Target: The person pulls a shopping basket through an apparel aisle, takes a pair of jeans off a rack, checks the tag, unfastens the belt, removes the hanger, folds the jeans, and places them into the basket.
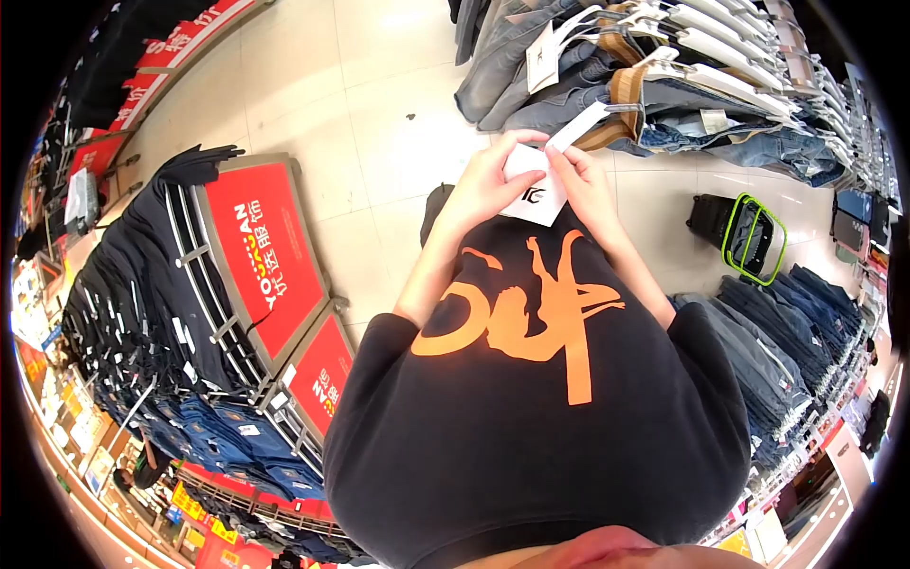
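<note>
In front of my chest, my left hand point(485, 185) is closed on the left side of a white hang tag point(542, 204) with black print. My right hand point(584, 188) pinches the tag's right side, its thumb and finger near the upper edge. A narrow white strip point(580, 125) rises from the fingers toward the rack; how it joins the tag is hidden. Just beyond my hands hang grey and blue jeans point(502, 81) with brown waistbands, on white hangers point(735, 87). Another white tag point(543, 62) dangles from one pair.
On the left stands a rack of dark trousers point(123, 284) with red sign boards point(265, 242). A black basket with a bright green rim point(755, 239) sits on the tiled floor point(379, 104) at right. More folded jeans point(758, 351) lie beside my body at lower right.
</note>
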`<state>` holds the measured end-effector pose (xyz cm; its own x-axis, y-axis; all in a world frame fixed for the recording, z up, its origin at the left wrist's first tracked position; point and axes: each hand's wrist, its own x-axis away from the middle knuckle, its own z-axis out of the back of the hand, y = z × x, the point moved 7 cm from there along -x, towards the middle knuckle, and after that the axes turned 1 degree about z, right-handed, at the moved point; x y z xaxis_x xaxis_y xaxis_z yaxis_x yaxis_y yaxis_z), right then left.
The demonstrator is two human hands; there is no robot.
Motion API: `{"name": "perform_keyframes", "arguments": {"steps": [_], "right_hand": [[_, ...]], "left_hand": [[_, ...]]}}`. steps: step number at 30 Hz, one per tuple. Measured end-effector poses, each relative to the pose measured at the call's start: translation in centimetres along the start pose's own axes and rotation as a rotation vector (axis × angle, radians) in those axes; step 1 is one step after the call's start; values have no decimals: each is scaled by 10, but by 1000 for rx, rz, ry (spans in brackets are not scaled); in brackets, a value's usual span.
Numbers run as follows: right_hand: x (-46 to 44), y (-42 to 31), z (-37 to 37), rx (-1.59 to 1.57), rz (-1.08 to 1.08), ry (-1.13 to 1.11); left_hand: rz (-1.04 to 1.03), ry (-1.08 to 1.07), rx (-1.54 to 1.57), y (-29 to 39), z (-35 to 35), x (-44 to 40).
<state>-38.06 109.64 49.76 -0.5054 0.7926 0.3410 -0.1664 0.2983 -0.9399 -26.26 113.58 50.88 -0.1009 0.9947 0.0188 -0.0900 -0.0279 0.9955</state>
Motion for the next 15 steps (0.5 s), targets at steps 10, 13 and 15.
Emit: {"name": "perform_keyframes", "arguments": {"steps": [10, 13, 15], "right_hand": [[-14, -23, -26, 29, 3, -33], [-21, -29, -28, 92, 4, -63], [-22, -34, -30, 118, 7, -84]], "left_hand": [[281, -53, 674, -20, 30, 27], [270, -116, 745, -12, 36, 34], [223, -107, 751, -4, 38, 38]]}}
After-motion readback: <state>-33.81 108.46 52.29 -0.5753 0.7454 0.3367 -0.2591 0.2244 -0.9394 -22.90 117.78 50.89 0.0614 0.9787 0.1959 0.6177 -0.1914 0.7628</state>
